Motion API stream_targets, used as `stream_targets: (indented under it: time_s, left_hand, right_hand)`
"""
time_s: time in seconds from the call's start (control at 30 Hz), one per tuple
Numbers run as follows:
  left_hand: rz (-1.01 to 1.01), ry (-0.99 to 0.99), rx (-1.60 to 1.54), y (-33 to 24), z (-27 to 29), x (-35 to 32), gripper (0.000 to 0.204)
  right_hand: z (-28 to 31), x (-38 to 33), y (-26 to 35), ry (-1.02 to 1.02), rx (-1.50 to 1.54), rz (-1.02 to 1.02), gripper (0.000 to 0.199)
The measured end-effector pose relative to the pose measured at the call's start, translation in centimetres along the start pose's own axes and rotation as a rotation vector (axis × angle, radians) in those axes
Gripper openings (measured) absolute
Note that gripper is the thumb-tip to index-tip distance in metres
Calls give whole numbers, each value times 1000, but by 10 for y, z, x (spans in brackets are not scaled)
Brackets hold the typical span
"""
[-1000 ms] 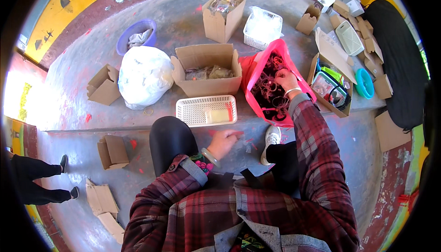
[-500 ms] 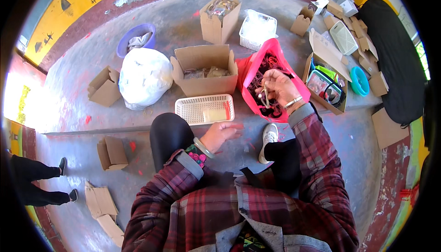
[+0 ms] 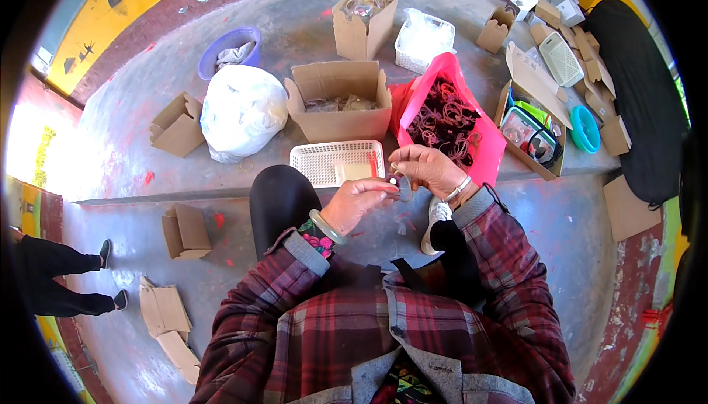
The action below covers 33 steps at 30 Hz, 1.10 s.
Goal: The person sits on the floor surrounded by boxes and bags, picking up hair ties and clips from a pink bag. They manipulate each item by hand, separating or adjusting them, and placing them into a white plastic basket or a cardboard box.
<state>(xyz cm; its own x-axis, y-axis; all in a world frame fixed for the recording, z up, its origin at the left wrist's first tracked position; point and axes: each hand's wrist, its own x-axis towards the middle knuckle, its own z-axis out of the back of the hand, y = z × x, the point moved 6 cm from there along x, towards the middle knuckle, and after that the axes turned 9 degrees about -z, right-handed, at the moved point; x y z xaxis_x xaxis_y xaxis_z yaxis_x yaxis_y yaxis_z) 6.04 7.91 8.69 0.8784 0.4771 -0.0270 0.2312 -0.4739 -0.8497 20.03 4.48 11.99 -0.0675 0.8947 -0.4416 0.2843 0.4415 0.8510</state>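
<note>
A person in a red plaid shirt sat over a grey concrete floor (image 3: 295, 35), seen from above, with both hands meeting in front of the chest. The left hand (image 3: 355, 203), with a pale green bangle (image 3: 327, 227) on its wrist, was curled, its fingertips pinched on a small dark ring-like item (image 3: 403, 187). The right hand (image 3: 429, 167), wearing a thin bracelet, was also closed around that same small item from the other side, so the two hands touched at it; what exactly the item was stayed too small to tell. It hung just above the near edge of a raised concrete step, close to a white plastic mesh basket (image 3: 338, 162) that sat at that edge. Just beyond the basket stood an open cardboard box (image 3: 343, 102) holding mixed pieces. To the right of the box, touching it, lay an open pink bag (image 3: 487, 146) full of dark looped bands. To the left of the box sat a bulging white plastic sack (image 3: 242, 111), and behind that a purple bowl (image 3: 228, 39). Farther back stood another open cardboard box (image 3: 361, 21) and a white container (image 3: 424, 39). Small folded cartons lay scattered near the floor's left side, and another person's dark-clad legs (image 3: 59, 279) showed at the left edge.
</note>
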Motion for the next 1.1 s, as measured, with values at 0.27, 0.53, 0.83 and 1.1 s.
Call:
stream_targets:
  time_s: [0.27, 0.53, 0.83, 1.1]
  left_hand:
    - [40, -80, 141, 0, 2, 0, 25]
    - [178, -285, -109, 5, 13, -5, 27]
    - [309, -244, 0, 3, 3, -7, 29]
    - [291, -183, 19, 11, 0, -3, 26]
  right_hand:
    - [16, 6, -11, -105, -228, -50, 16]
    - [11, -4, 7, 50, 213, 38, 7]
    - [-15, -16, 23, -44, -305, 276, 13]
    - [-31, -22, 21, -124, -771, 537, 15]
